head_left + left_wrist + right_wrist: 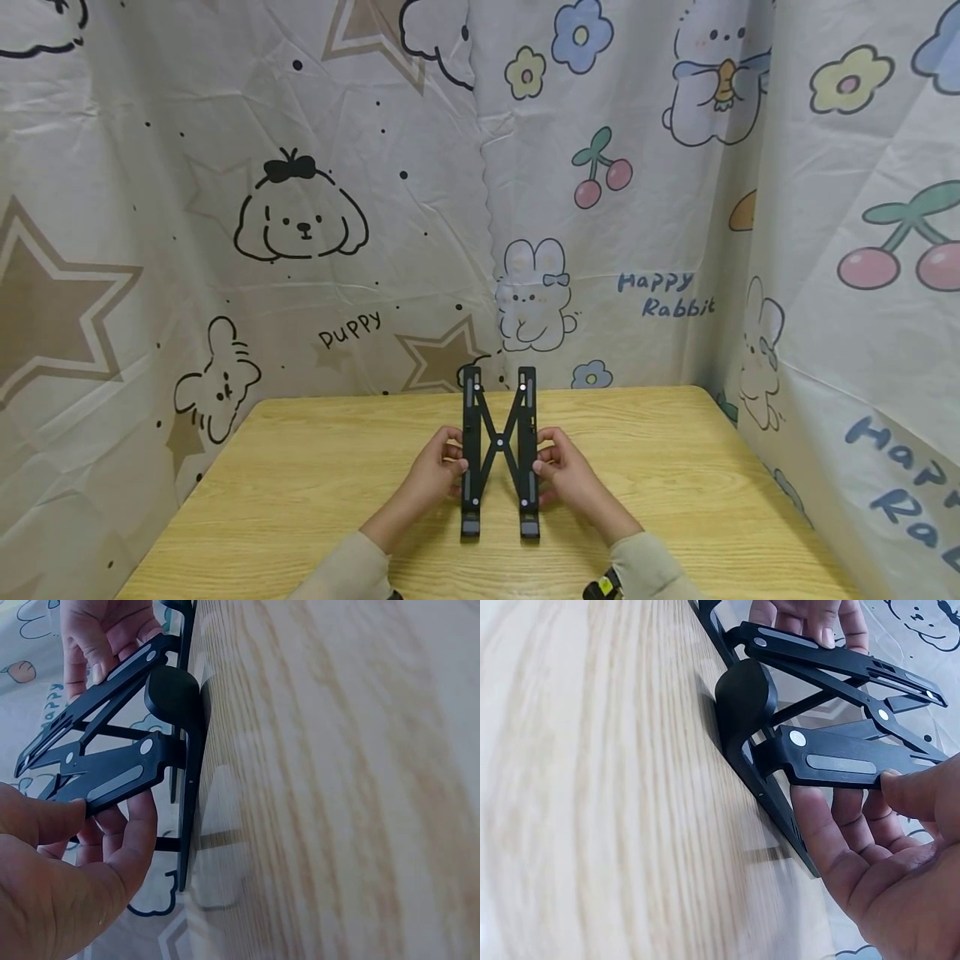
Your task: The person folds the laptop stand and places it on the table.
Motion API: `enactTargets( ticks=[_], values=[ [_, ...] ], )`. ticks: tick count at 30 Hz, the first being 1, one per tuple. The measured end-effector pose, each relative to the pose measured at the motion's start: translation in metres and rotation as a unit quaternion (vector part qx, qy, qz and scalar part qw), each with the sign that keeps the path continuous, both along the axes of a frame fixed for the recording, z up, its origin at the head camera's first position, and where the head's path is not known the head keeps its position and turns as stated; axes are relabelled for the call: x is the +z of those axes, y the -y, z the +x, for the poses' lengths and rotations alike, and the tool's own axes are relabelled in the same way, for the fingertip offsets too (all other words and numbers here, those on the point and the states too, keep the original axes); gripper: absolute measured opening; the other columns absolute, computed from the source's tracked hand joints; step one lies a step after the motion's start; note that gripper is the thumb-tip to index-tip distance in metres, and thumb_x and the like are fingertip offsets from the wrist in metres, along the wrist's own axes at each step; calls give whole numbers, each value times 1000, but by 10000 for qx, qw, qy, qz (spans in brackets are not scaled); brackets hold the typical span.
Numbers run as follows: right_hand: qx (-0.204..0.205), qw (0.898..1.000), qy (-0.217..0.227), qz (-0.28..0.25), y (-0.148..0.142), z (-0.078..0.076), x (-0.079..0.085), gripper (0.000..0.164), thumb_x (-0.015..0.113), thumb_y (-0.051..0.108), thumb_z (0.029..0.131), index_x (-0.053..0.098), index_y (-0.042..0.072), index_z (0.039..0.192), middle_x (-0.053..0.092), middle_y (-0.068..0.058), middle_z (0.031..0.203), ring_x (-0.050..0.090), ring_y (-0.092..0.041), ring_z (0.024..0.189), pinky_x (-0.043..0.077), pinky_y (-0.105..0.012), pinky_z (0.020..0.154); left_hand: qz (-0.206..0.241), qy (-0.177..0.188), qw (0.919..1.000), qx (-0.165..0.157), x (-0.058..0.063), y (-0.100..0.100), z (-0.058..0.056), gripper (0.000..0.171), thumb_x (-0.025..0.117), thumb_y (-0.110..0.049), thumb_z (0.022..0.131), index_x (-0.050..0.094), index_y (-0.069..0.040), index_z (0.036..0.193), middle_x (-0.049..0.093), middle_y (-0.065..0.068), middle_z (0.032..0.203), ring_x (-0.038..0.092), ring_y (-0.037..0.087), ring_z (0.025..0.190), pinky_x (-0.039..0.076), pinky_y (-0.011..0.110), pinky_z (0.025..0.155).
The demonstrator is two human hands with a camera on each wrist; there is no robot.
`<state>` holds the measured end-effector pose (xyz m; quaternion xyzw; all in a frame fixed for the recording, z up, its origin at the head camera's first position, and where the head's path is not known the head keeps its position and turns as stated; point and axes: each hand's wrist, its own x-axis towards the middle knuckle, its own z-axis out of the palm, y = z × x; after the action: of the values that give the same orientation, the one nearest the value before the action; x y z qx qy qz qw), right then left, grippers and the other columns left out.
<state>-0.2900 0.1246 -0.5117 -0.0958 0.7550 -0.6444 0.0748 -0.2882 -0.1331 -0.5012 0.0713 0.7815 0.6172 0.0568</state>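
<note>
A black folding laptop stand (500, 442) stands on the wooden table, its two long arms joined by an X-shaped brace with a central pivot. Grey pads line the tops of the arms, and the front ends carry upturned lips. My left hand (437, 467) pinches the left arm, thumb on top and fingers beneath, as the left wrist view also shows with the stand's side rail (191, 802) low on the table. On the other side my right hand (564, 468) pinches the right arm (840, 761) the same way, thumb above and fingers curled under.
The light wooden table (315, 467) spreads around the stand on both sides. Behind it and along the sides hangs a cream curtain (420, 250) printed with puppies, rabbits, stars and cherries. A dark band with a yellow-green spot (604, 585) shows by the right sleeve.
</note>
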Motion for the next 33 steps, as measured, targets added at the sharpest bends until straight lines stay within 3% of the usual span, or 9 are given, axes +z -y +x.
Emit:
enactTargets(
  ticks=[21, 33],
  values=[
    [109, 9997, -19, -197, 19, -1, -6, 34, 51, -7, 102, 44, 8, 132, 57, -16, 101, 66, -25, 78, 61, -49, 60, 49, -29, 10000, -32, -1, -2, 2, 31, 53, 7, 101, 50, -10, 127, 56, 14, 103, 61, 23, 82, 58, 37, 60],
    [106, 9998, -103, -126, 25, 0, -2, 33, 52, -5, 103, 47, 10, 132, 57, -16, 101, 64, -24, 80, 61, -49, 59, 158, 38, 9996, -229, 1, -2, 1, 31, 53, 6, 102, 49, -10, 128, 56, 13, 104, 60, 22, 83, 60, 45, 64]
  ],
)
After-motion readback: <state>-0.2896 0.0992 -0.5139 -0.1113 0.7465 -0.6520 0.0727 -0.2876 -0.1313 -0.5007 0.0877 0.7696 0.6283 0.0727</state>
